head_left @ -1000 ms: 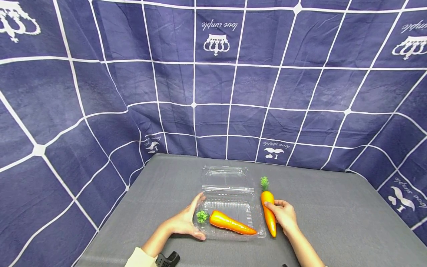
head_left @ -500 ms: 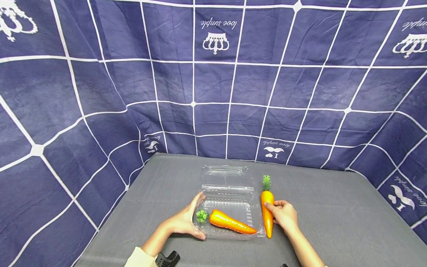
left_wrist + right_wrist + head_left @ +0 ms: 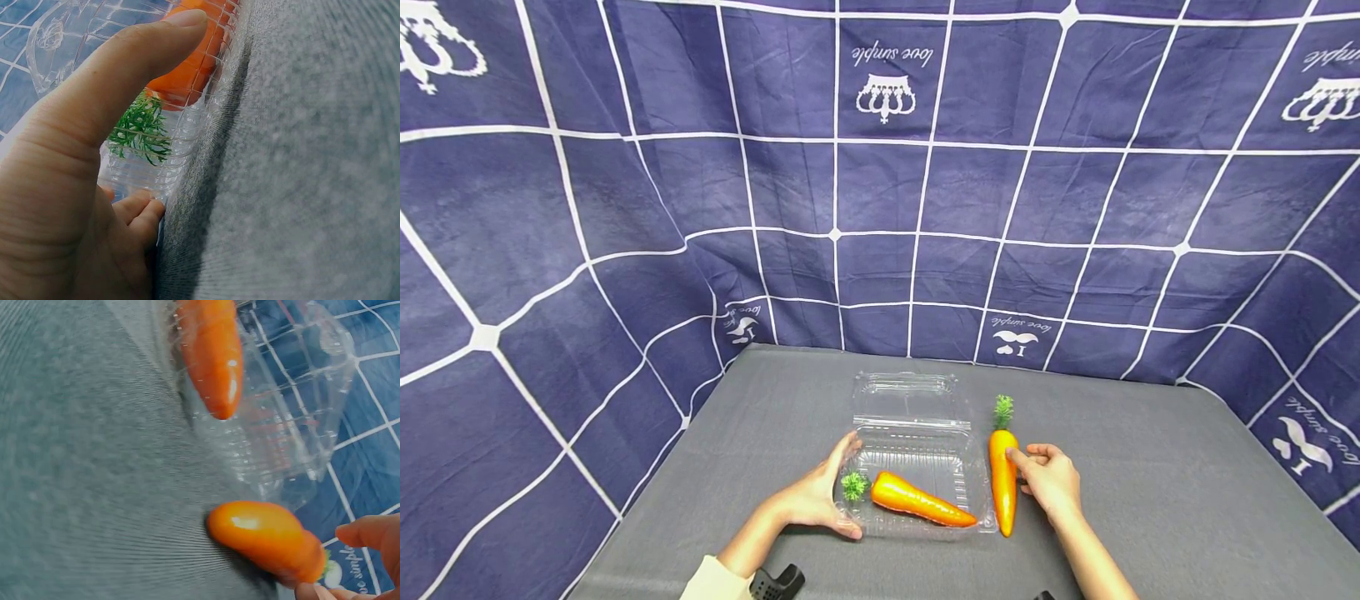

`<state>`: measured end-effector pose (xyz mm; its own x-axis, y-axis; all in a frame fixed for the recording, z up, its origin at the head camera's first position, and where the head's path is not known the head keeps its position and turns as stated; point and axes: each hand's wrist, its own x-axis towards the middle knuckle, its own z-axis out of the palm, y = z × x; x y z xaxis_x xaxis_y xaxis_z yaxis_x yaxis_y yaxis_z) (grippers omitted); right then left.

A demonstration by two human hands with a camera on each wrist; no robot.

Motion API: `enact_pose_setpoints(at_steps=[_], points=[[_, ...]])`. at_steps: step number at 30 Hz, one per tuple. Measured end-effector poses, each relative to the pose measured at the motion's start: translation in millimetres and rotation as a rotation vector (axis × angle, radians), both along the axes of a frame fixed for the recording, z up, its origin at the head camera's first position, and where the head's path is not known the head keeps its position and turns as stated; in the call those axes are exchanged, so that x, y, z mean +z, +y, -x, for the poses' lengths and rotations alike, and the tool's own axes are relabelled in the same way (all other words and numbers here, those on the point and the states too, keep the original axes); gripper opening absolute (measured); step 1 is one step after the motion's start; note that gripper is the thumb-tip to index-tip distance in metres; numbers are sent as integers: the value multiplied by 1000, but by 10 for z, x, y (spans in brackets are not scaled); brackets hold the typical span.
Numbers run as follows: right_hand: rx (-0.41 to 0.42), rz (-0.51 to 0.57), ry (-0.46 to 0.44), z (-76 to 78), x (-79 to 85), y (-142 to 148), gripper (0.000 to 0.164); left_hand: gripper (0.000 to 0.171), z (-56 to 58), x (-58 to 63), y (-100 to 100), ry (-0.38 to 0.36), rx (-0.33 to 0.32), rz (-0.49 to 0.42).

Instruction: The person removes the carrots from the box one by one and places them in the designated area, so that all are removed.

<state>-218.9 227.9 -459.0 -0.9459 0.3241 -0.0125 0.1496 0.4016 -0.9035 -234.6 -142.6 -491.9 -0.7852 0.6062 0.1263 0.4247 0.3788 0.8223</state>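
Note:
A clear plastic clamshell container (image 3: 910, 454) sits on the grey tabletop with its lid folded back. My left hand (image 3: 820, 492) holds its left side, thumb toward the front corner and fingers toward the back. Inside lies an orange carrot (image 3: 917, 500), its green tuft (image 3: 140, 128) beside my left hand. A second carrot (image 3: 1003, 479) lies on the table along the container's right side, tuft pointing away. My right hand (image 3: 1051, 483) is right beside this carrot. In the right wrist view a gap shows between the thumb (image 3: 369, 531) and the carrot; other fingertips are close by its top end.
A grey cloth (image 3: 1150, 467) covers the table. Behind and at both sides hangs a blue curtain (image 3: 970, 192) with white grid lines. The hinged lid (image 3: 910, 396) lies toward the back, behind the container's base.
The second carrot has turned slightly and now lies along the container's right side. My right hand has loosened from it and shifted a little right. The left hand stays put.

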Motion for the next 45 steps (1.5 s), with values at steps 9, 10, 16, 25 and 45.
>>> enact_pose_setpoints(at_steps=[9,10,16,25,45], points=[[19,90,37,-33,175,-44,46,136,-6,13,-2,1,5,-1],[22,103,40,-37,194,-60,46,136,-7,15,-1,0,5,-1],[48,187,69,-62,284,-194,43,136,-9,12,3,-6,-3,-7],[101,223,121,-72,361,-485,39,136,-7,22,7,-7,9,-5],[345,288,101,-104,251,-997,37,136,-9,2,-1,6,6,4]])
